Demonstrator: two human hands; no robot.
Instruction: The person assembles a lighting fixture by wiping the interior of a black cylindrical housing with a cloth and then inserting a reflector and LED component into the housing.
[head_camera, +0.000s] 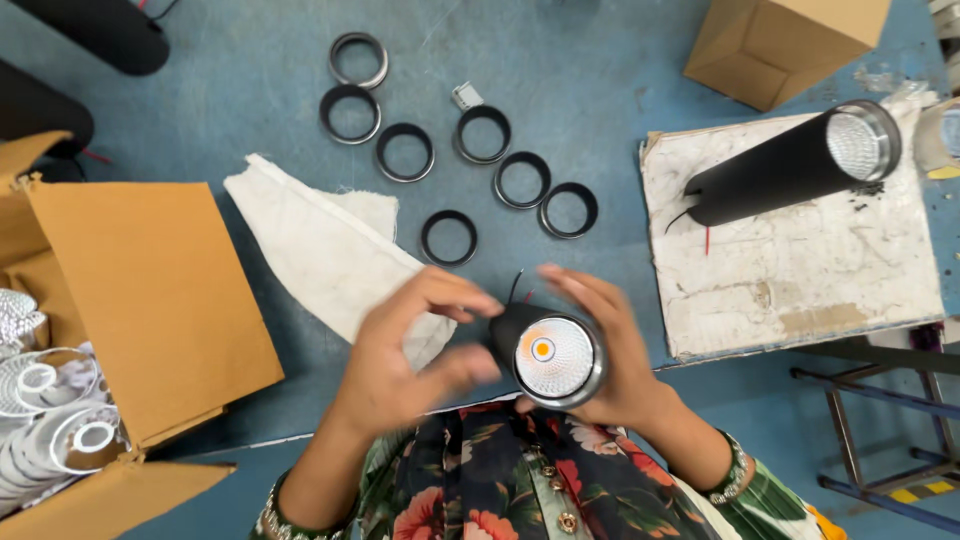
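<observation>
Right hand (610, 350) cups the black spotlight (548, 357) above desk (250, 70) edge, near chest; left hand (400, 350) fingers curled, thumb touching its rim. Prob. rigid, smooth, lens fragile—hold by barrel.

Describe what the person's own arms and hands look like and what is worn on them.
Both hands are bare, no gloves. The left hand has a beaded bracelet at the wrist, pale and metallic. The right hand has a dark green beaded bracelet at the wrist. The forearms are uncovered; a dark floral garment with red and green print and small round buttons shows between them.
</observation>
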